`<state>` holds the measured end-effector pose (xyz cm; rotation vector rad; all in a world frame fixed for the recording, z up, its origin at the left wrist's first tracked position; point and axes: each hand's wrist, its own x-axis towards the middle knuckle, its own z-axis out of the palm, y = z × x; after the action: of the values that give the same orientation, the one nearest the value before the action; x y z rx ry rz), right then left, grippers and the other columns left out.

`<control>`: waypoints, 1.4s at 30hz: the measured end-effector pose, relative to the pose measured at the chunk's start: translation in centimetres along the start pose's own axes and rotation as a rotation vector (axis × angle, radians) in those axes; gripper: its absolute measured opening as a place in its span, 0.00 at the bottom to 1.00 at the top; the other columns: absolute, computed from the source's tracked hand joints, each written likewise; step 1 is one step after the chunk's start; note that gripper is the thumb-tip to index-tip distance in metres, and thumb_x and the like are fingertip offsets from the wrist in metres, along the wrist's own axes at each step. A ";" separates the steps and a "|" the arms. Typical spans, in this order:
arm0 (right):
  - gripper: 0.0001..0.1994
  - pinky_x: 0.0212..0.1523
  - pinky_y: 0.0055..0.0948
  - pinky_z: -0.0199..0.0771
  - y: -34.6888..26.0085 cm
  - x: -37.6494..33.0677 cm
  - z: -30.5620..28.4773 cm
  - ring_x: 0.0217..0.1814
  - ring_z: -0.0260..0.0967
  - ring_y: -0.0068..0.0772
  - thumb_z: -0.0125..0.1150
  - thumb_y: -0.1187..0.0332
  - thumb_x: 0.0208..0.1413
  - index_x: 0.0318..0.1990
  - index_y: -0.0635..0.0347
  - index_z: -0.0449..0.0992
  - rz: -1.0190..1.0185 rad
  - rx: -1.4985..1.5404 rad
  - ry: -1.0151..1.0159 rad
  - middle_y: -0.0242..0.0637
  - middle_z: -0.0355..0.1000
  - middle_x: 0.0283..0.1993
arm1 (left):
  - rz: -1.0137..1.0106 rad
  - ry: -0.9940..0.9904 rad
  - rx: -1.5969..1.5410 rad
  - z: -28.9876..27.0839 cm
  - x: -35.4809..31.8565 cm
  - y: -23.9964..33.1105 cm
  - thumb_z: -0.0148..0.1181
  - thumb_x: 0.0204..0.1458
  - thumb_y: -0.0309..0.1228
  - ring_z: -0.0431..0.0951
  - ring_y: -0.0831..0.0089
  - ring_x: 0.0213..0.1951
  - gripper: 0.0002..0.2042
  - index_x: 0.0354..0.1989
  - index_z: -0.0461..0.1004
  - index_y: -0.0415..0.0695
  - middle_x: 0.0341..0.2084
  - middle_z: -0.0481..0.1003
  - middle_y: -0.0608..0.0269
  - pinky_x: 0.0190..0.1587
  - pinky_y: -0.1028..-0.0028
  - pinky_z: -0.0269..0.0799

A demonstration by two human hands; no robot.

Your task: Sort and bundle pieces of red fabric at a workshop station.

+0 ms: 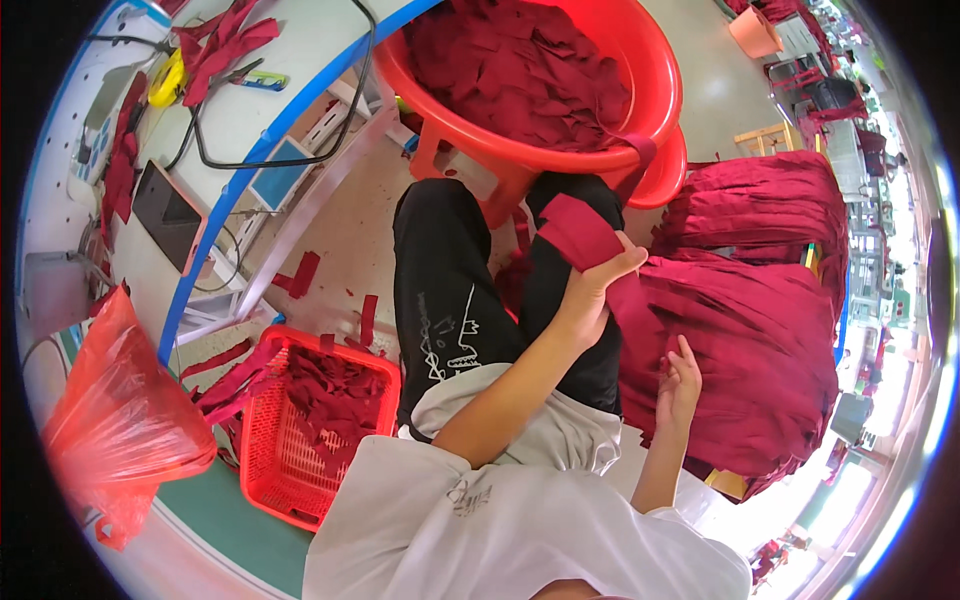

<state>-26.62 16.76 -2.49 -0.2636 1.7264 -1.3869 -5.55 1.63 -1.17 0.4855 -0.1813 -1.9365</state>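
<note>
My left hand [596, 285] is closed on a dark red fabric strip [580, 232], which folds over above my fingers and hangs past the wrist side toward the right. One length of the strip runs up to the rim of the red tub. On the right, my right hand [680, 385] is in front of a large bundle of dark red fabric strips [745, 350], its fingers apart and slightly bent. I cannot tell whether its fingertips touch the cloth. Ahead of my knees, the red plastic tub [655, 70] holds a heap of dark red fabric pieces [515, 75].
At left stands a red basket [262, 440] with fabric scraps, beside a red plastic bag [130, 420]. A blue-edged table [330, 65] carries a yellow tool [168, 78], a cutter [265, 80] and a black cable. Scraps lie on the floor. Another bundle [755, 205] is at far right.
</note>
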 end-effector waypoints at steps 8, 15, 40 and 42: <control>0.31 0.31 0.17 0.64 -5.6 4.6 -0.3 0.29 0.65 0.16 0.60 0.77 0.54 0.67 0.62 0.62 -0.198 -0.034 0.109 0.25 0.69 0.35 | 0.005 0.035 -0.191 -0.3 0.2 -0.8 0.56 0.60 0.35 0.66 0.80 0.31 0.12 0.25 0.66 0.48 0.24 0.66 0.72 0.37 0.79 0.59; 0.33 0.26 0.17 0.59 -5.1 6.6 -3.5 0.24 0.59 0.15 0.63 0.78 0.50 0.66 0.60 0.63 -0.165 -0.120 0.126 0.24 0.66 0.30 | 0.038 0.016 -0.205 -0.1 0.2 -0.8 0.59 0.59 0.33 0.66 0.83 0.31 0.11 0.25 0.68 0.48 0.23 0.66 0.74 0.39 0.80 0.59; 0.14 0.09 0.22 0.58 11.0 6.3 -13.9 0.11 0.62 0.27 0.49 0.67 0.61 0.53 0.47 0.72 0.429 -0.689 0.069 0.32 0.71 0.20 | 0.135 0.110 -0.065 0.1 0.9 -2.1 0.48 0.66 0.48 0.69 0.78 0.31 0.20 0.24 0.65 0.48 0.23 0.66 0.71 0.38 0.75 0.63; 0.07 0.10 0.31 0.60 15.2 4.8 -17.5 0.14 0.66 0.31 0.50 0.64 0.59 0.39 0.51 0.75 0.452 -0.768 -0.035 0.36 0.70 0.18 | 0.105 0.087 -0.085 0.8 0.8 -1.7 0.45 0.67 0.47 0.68 0.71 0.29 0.21 0.23 0.60 0.47 0.20 0.63 0.68 0.42 0.69 0.64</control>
<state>-37.01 31.03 -18.26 -0.2836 2.0644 -0.3582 -7.59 1.50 -1.29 0.4936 -0.0669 -1.8091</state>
